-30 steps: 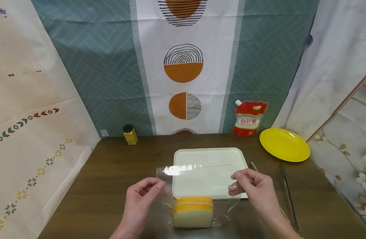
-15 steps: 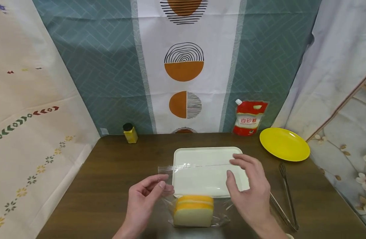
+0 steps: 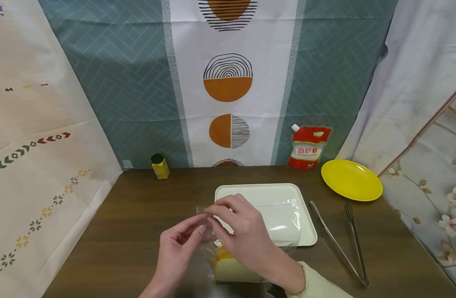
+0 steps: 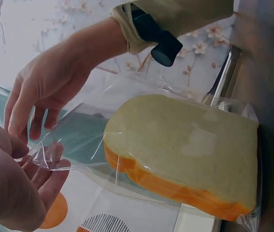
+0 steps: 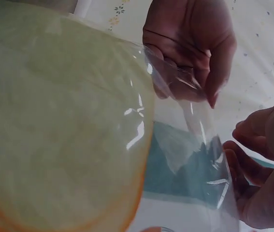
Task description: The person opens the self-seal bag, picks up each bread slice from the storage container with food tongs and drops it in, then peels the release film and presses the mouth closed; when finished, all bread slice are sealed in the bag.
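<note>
My left fingers (image 3: 186, 225) pinch the bag (image 3: 285, 228)!

Head view: bread (image 3: 231, 271) inside it, bottom centre; my right fingers (image 3: 222, 213) just beside my left. Left wrist: bread right of centre. Right wrist: bread at left; whether my right fingers grip, I can't tell.

Access to the bread (image 3: 233, 271) from above is partly blocked by the right grip (image 3: 243, 231); farther right, reach is obstructed by the tongs (image 3: 357, 245). Room is left on the counter (image 3: 127, 231) beside the left grip (image 3: 177, 248).
</note>
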The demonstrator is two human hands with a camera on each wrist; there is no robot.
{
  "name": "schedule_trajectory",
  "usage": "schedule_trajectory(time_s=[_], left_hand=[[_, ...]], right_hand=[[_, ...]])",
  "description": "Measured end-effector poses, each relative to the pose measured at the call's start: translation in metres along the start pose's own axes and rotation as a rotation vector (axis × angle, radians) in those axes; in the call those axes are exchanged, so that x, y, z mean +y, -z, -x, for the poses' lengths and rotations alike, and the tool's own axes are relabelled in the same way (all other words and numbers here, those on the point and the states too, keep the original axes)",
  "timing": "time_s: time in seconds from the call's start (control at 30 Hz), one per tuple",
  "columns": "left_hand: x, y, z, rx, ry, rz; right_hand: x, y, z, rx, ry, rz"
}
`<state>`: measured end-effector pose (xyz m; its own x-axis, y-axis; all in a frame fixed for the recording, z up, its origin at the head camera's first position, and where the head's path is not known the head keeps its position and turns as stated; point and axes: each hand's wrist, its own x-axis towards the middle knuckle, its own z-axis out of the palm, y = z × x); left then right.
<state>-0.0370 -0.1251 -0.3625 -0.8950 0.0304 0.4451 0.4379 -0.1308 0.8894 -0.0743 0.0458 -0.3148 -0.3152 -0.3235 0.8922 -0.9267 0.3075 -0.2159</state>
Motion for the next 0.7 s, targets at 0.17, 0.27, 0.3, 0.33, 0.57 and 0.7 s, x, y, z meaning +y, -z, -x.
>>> schedule_trajectory(time_s=[0.17, 0.27, 0.3, 0.33, 0.57, 0.7], left_hand=[[0.0, -0.001, -0.001, 0.026, -0.014, -0.041], [-0.001, -0.001, -0.001, 0.02, -0.042, -0.044], [-0.002, 0.0, -0.001, 0.017, -0.058, -0.046], [-0.002, 0.0, -0.001, 0.014, -0.072, -0.048], [-0.005, -0.001, -0.001, 0.03, -0.151, -0.104], [-0.006, -0.001, -0.002, 0.026, -0.183, -0.114]], right_hand=[[0.002, -0.008, -0.003, -0.022, -0.009, 0.025], [0.002, -0.011, -0.004, -0.031, -0.004, 0.043], [0.003, -0.012, -0.004, -0.033, -0.002, 0.049], [0.003, -0.012, -0.004, -0.033, -0.001, 0.053], [0.004, -0.013, -0.004, -0.054, -0.007, 0.08], [0.004, -0.012, -0.004, -0.066, -0.003, 0.088]])
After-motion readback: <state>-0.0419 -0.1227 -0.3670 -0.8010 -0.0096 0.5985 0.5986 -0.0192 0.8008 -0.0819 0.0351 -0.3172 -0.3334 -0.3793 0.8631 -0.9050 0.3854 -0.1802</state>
